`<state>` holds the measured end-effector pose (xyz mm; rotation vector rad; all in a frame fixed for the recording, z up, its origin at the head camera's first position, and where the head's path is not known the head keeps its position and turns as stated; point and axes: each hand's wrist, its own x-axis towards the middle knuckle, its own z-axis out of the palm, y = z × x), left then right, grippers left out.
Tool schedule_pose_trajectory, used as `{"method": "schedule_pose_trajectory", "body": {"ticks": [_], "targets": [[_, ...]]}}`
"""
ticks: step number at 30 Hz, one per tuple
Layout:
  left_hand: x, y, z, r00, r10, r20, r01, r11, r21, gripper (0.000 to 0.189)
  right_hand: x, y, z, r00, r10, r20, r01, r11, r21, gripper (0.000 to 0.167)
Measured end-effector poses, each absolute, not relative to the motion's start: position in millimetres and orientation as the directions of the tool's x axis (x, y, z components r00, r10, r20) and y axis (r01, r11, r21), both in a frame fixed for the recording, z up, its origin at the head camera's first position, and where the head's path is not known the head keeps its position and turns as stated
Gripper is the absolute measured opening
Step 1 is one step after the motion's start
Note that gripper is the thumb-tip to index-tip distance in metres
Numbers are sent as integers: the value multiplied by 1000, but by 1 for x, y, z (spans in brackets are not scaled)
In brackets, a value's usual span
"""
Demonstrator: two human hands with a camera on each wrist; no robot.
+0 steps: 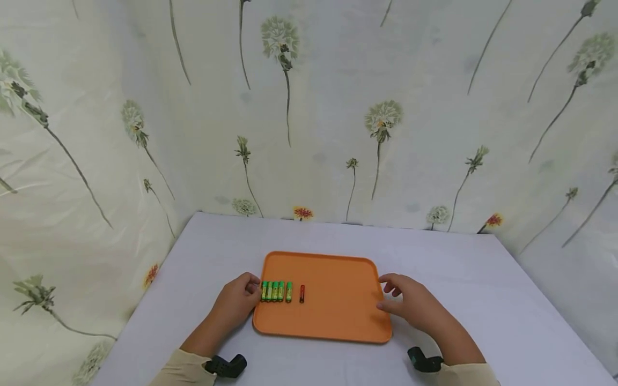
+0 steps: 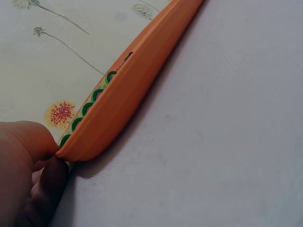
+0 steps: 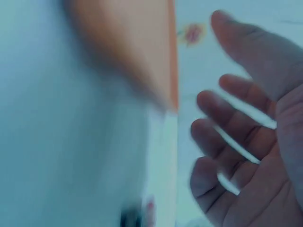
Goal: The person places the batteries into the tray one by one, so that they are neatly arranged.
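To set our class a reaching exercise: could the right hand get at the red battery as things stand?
Probably yes: the right hand appears free, and only bare orange tray lies between it and the red battery.

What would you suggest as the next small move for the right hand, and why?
I would probably close the right hand on the right rim of the orange tray: it stands open beside it, while the left hand pinches the left rim. Holding both sides should steady the five green batteries and the red battery, which lie in the tray's left half.

Room on tray (image 1: pixel 343 300) right of batteries (image 1: pixel 274 291)
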<state>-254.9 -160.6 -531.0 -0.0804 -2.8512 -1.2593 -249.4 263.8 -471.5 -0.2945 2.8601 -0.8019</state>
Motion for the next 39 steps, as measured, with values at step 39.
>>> {"method": "schedule_pose_trajectory", "body": {"ticks": [39], "targets": [[-253, -160, -527, -999, 32, 20, 36, 667, 744, 19, -231, 366, -502, -961, -22, -275, 102, 897, -430, 86]]}}
